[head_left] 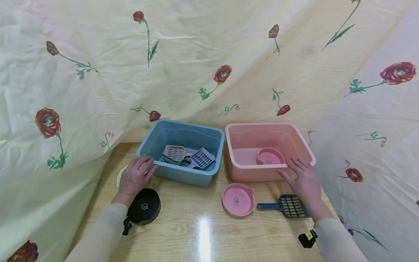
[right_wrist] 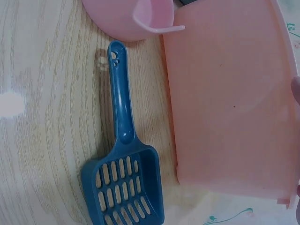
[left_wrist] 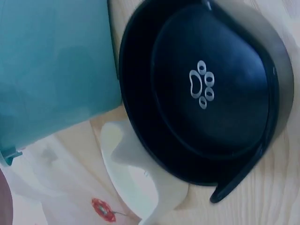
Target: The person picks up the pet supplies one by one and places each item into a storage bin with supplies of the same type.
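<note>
My left hand [head_left: 135, 177] is at the front left corner of a blue litter tray [head_left: 183, 177], fingers at the rim. Inside that tray lie several slotted litter scoops, among them a beige one [head_left: 175, 153] and a greyish-purple one [head_left: 202, 159]. Over the front right rim of a pink litter tray [head_left: 255, 175] my right hand [head_left: 304, 183] spreads its fingers; whether they touch it is hard to tell. A pink pet bowl [head_left: 270, 156] sits in the pink tray. Neither hand appears to hold anything.
A black paw-print bowl [left_wrist: 211, 84] stands by my left wrist, a white bowl [left_wrist: 140, 183] partly behind it. Before the pink tray are another pink bowl [head_left: 238, 200] and a blue scoop [right_wrist: 123, 126]. Flowered cloth [head_left: 183, 72] hangs behind the wooden table [head_left: 176, 236].
</note>
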Tool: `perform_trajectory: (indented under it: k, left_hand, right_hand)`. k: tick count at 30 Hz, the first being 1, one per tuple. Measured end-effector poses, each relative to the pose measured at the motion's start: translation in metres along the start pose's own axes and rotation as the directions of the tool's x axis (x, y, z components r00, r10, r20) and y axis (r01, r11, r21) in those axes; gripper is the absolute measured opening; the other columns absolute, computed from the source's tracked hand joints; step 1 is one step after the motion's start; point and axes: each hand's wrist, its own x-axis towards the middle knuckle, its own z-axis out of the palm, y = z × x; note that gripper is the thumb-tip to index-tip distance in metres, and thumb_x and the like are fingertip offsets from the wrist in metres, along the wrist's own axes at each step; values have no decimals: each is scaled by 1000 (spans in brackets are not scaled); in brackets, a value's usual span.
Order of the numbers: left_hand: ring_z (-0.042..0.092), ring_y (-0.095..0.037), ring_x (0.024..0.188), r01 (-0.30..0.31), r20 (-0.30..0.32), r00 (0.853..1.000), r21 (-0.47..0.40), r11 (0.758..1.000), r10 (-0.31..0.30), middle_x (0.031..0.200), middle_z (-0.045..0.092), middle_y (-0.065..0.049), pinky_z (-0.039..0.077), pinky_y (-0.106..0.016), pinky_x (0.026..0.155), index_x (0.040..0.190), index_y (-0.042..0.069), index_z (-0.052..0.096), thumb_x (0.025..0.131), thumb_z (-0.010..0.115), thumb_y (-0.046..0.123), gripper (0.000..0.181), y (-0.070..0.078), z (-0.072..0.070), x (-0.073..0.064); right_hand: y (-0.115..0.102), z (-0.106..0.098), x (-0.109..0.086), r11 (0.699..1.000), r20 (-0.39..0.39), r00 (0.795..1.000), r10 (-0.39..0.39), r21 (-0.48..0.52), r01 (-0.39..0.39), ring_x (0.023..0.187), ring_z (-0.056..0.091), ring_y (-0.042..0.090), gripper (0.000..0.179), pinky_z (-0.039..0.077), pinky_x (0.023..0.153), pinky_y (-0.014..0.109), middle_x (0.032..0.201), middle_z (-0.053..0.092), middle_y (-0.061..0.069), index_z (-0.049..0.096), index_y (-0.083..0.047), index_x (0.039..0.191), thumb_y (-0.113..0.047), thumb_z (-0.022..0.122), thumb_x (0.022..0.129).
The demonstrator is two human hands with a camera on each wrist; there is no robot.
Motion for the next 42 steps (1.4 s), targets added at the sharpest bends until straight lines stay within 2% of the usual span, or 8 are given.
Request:
perform_trajectory:
  k: [4, 9, 14, 20, 28, 33, 38, 42]
  left_hand:
    - [73, -40, 97, -88, 13, 996, 18, 996, 87, 104, 76, -20, 64, -54, 82, 109, -3, 78, 116, 47, 42, 56, -5, -3, 2]
    - [74, -39, 96, -175, -8, 984, 41, 984, 176, 103, 75, -19, 65, -51, 84, 107, -2, 78, 116, 46, 38, 52, -8, -3, 7]
    - [75, -37, 95, -212, -27, 976, 62, 975, 214, 102, 76, -18, 65, -52, 84, 107, -2, 79, 115, 52, 35, 47, -6, 0, 8]
    - [75, -36, 95, -206, -23, 978, 97, 974, 209, 102, 77, -19, 63, -56, 86, 109, -2, 78, 116, 48, 36, 49, -4, 3, 4]
    - [76, -38, 96, -182, -43, 982, 95, 979, 186, 103, 78, -19, 62, -59, 88, 109, -2, 80, 116, 48, 37, 50, -4, 5, -3]
    - [76, -38, 98, -133, -47, 989, 76, 988, 137, 103, 78, -19, 61, -61, 89, 110, -1, 80, 115, 49, 39, 51, 1, 5, -3]
    - [77, -40, 98, -62, -100, 993, 51, 997, 67, 101, 78, -20, 60, -65, 88, 109, -1, 81, 113, 51, 43, 54, 8, 10, -2]
    - [77, -41, 98, -34, -136, 990, 43, 999, 39, 100, 77, -20, 60, -66, 88, 107, -1, 80, 112, 55, 45, 53, 11, 14, -1]
  right_hand:
    - [1, -2, 1, 1000, 15, 1000, -7, -10, 7, 145, 47, 49, 75, 26, 128, 59, 150, 56, 30, 64, 1, 144, -56, 75, 97]
    - [0, -1, 2, 1000, 5, 1000, -17, -18, 17, 143, 49, 49, 74, 28, 127, 59, 147, 59, 30, 65, 1, 143, -56, 75, 96]
    - [0, 0, 2, 1000, -9, 1000, -19, -19, 19, 142, 51, 50, 74, 29, 126, 60, 147, 59, 30, 64, 0, 144, -54, 77, 96]
    - [1, -1, 0, 999, -38, 999, -32, -17, 31, 140, 53, 50, 70, 32, 125, 61, 144, 61, 30, 66, 1, 141, -48, 81, 93]
    - [-1, -2, 1, 1000, 10, 1000, -14, -24, 15, 143, 50, 49, 74, 28, 128, 58, 148, 58, 30, 64, 1, 144, -55, 75, 96]
    - [0, -2, 2, 1000, 13, 1000, -12, -20, 12, 143, 49, 49, 74, 27, 128, 58, 148, 58, 30, 64, 2, 144, -54, 76, 96]
    - [0, -2, 1, 1000, 8, 1000, -7, -13, 7, 144, 49, 49, 74, 27, 128, 59, 149, 58, 30, 64, 2, 143, -54, 76, 96]
    - [0, 0, 0, 1000, -4, 1000, -10, -17, 10, 143, 49, 49, 73, 27, 128, 58, 147, 59, 30, 66, 2, 141, -55, 76, 96]
